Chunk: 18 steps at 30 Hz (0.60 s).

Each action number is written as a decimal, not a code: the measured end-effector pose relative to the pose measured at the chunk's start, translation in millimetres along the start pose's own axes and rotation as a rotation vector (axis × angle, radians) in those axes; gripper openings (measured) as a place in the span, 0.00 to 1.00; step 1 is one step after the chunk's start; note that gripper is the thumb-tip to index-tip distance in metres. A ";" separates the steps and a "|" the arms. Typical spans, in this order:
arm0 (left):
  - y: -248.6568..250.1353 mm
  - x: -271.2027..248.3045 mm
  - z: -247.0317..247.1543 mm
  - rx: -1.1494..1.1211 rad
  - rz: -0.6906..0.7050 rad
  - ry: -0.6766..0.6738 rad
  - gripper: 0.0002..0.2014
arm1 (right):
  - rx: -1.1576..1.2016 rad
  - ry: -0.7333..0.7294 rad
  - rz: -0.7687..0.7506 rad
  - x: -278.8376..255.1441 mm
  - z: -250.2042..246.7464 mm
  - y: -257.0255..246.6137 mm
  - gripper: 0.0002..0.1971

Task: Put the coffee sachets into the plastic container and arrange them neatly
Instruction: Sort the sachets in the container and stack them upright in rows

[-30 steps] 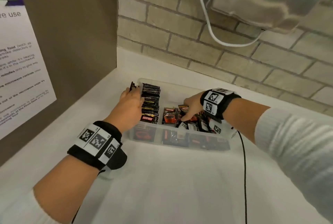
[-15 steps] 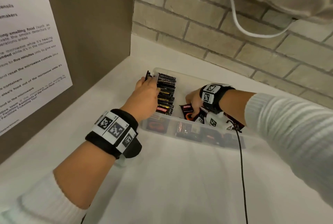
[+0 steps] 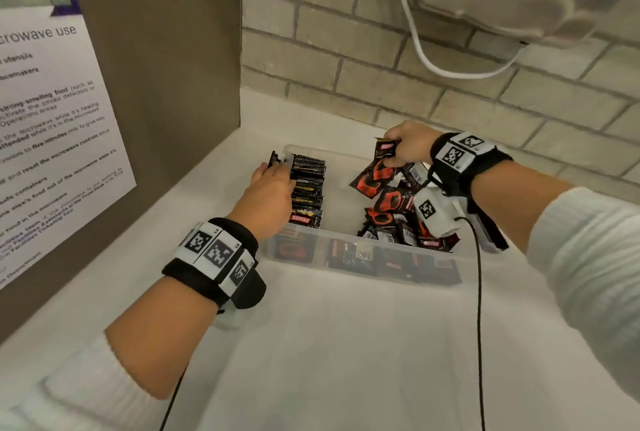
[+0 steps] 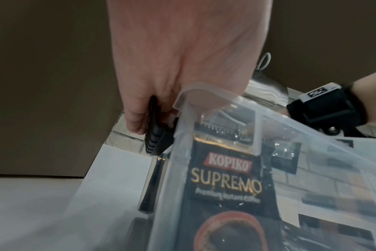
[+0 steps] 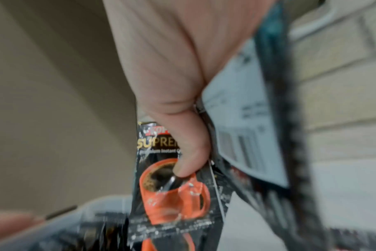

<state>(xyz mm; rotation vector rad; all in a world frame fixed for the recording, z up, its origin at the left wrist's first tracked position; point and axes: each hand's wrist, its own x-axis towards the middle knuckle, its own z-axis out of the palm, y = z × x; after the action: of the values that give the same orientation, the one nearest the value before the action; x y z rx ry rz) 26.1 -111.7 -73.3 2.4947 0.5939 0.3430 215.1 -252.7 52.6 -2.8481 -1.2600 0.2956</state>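
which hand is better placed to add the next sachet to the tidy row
Right. The right hand already pinches loose sachets lifted above the jumbled pile in the plastic container. The left hand is busy at the container's left end, resting against the neat row, probably steadying it.

Right hand [image 3: 405, 146] lifts sachets [image 3: 379, 170] above the container [image 3: 346, 156]; left hand [image 3: 273, 188] grips its left edge.

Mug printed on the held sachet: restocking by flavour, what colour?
Orange mug on a black sachet; right wrist view.
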 end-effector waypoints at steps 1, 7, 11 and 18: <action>2.9 -1.2 -2.4 0.027 -0.001 -0.004 0.23 | 0.105 0.054 0.020 -6.2 -6.7 6.5 0.16; 53.2 -16.4 -35.9 -0.121 0.129 0.142 0.24 | 0.572 0.042 0.007 -60.6 -30.4 22.2 0.13; 108.4 -15.4 -51.5 -0.654 0.121 -0.131 0.30 | 0.728 -0.029 -0.081 -85.4 -27.2 5.6 0.14; 123.3 -10.5 -37.1 -1.085 -0.028 -0.387 0.13 | 0.865 0.279 -0.133 -83.8 4.5 -21.8 0.21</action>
<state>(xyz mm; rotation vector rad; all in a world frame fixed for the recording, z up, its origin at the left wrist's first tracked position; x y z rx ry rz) 45.5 -192.9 25.4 1.4389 0.1798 0.1029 143.2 -299.8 64.1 -1.9815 -0.9394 0.3219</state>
